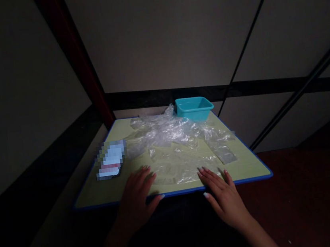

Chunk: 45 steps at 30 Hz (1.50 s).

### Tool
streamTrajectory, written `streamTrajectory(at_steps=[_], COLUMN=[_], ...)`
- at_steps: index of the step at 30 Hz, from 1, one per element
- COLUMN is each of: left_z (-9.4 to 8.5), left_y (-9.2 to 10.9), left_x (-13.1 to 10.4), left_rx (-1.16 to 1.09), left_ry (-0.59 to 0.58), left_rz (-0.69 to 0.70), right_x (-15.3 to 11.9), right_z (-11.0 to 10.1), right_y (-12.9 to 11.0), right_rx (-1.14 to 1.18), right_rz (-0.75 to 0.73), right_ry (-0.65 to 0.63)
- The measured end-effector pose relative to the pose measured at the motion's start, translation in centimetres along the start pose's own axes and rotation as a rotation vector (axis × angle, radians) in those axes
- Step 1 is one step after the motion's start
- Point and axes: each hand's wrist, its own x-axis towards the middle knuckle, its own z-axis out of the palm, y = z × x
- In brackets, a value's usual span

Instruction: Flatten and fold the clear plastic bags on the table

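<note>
My left hand [139,196] is at the near edge of the yellow table, fingers spread and holding nothing. To its right, my right hand [221,192] also has its fingers apart, with the fingertips by the near edge of a clear plastic bag [185,169] that lies flat. Behind that bag, a crumpled heap of clear plastic bags [165,129] stretches across the table. A turquoise basket [195,111] stands at the back right, beside the heap.
The small table [95,194] has a blue rim. On its left side lies a phone [113,158] with a lit, blurred screen. Panelled walls [157,40] rise behind and to the left, and a dark red floor [297,195] shows at the right.
</note>
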Motion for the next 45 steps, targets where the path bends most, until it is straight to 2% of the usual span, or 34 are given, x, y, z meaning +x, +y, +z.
streamTrajectory(at_steps=[4, 7, 11, 17, 22, 26, 30, 32, 34, 36, 38, 40, 42, 45], left_z=[-0.2, 0.1, 0.7, 1.2, 1.2, 1.2, 1.2, 1.2, 1.1, 1.0, 1.0, 1.0, 1.1, 1.6], left_y=[0.4, 0.9, 0.9, 0.7, 0.5, 0.2, -0.1, -0.1, 0.2, 0.9, 2.1, 3.7, 5.5, 7.7], left_x=[-0.6, -0.6, -0.5, -0.6, -1.1, -1.4, -1.3, -1.0, -0.7, -0.1, 0.7, 1.6, 2.5, 3.7], left_rx=[-0.022, 0.029, 0.072, 0.104, 0.122, 0.130, 0.145, 0.148, 0.141, 0.125, 0.096, 0.050, -0.004, -0.089], left_ry=[-0.041, -0.073, -0.050, -0.018, -0.005, -0.002, -0.011, -0.007, 0.026, 0.061, 0.063, 0.030, -0.035, -0.082], left_rz=[0.107, 0.152, 0.174, 0.199, 0.219, 0.210, 0.130, 0.078, 0.039, 0.021, 0.031, 0.077, 0.129, 0.191], right_x=[-0.4, -0.4, 0.3, 2.5, 3.1, 2.2, 1.2, 1.4, 2.3, 3.9, 6.1, 8.4, 10.7, 13.4], right_z=[-0.2, 0.0, 0.5, 1.7, 2.6, 2.7, 1.8, 0.8, -0.4, -1.7, -2.8, -3.4, -3.3, -2.6], right_y=[1.0, 0.7, -1.8, -6.8, -7.5, -6.7, -5.3, -3.8, -1.7, 0.6, 2.8, 4.3, 5.2, 5.4], right_rx=[-0.017, -0.045, -0.054, 0.007, 0.055, 0.034, 0.019, 0.045, 0.105, 0.171, 0.218, 0.223, 0.237, 0.250], right_rz=[-0.036, -0.023, 0.000, 0.023, 0.071, 0.077, 0.040, 0.061, 0.143, 0.199, 0.229, 0.247, 0.242, 0.200], right_ry=[0.013, 0.079, 0.124, 0.072, 0.082, 0.105, 0.123, 0.170, 0.254, 0.256, 0.214, 0.108, -0.026, -0.124])
